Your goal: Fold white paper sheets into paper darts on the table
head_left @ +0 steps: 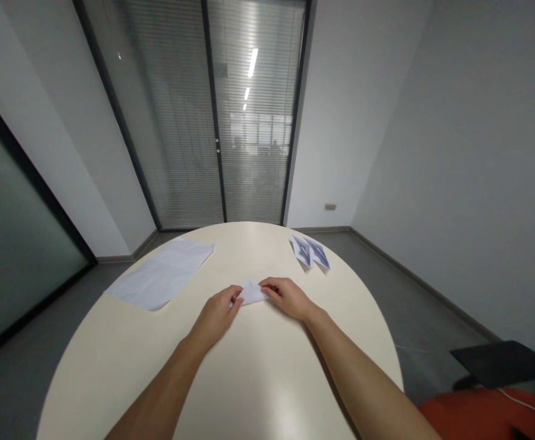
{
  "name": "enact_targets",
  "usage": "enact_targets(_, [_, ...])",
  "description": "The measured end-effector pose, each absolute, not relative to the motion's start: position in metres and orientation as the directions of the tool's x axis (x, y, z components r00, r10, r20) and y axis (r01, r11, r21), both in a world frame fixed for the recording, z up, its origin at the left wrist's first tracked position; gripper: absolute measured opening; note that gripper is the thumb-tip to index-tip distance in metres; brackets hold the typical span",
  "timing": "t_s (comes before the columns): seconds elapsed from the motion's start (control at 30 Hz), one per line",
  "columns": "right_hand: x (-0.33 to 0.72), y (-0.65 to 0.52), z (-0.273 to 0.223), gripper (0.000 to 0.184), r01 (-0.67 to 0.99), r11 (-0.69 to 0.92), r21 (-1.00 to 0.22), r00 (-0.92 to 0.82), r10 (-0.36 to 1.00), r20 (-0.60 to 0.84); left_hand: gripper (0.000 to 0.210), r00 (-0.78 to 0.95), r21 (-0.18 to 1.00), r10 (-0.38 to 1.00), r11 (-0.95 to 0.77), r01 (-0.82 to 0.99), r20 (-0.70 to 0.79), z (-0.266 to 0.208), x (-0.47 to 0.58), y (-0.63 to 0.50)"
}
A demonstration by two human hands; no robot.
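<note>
A small folded piece of white paper [251, 293] is held between my two hands, just above or on the round table. My left hand [219, 311] pinches its left end, thumb and fingers pressed together. At the right end, my right hand [287, 297] grips the paper with thumb and fingertips. A crease runs near the middle of the paper's upper edge, and both ends are hidden by my fingers.
On the cream round table [249, 373], larger white sheets [164, 275] lie at the left. Two folded paper pieces [302, 252] stand at the back right. An orange chair [469, 415] with a black part sits at the lower right. Glass doors with blinds [176, 122] rise beyond.
</note>
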State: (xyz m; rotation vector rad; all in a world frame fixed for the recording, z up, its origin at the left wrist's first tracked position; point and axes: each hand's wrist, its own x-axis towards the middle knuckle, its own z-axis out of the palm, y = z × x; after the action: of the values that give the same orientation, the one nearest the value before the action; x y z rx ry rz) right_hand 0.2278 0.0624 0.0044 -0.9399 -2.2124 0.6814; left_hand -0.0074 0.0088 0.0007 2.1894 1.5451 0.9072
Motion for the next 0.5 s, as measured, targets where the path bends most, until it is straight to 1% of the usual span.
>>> enact_targets(0.33, [0.2262,0.0603,0.0087,0.025,0.461,0.592,-0.661,-0.535,0.78,0.325,0.032,0.176,0.528,0.943,-0.306,0.792,0.282,0.0022,-0.0078,0.0074])
enact_targets(0.5, [0.2258,0.0604,0.0094,0.028,0.48,0.573,-0.664,-0.52,0.796,0.31,0.035,0.177,0.533,0.949,-0.294,0.793,0.26,0.0002,-0.0074,0.0086])
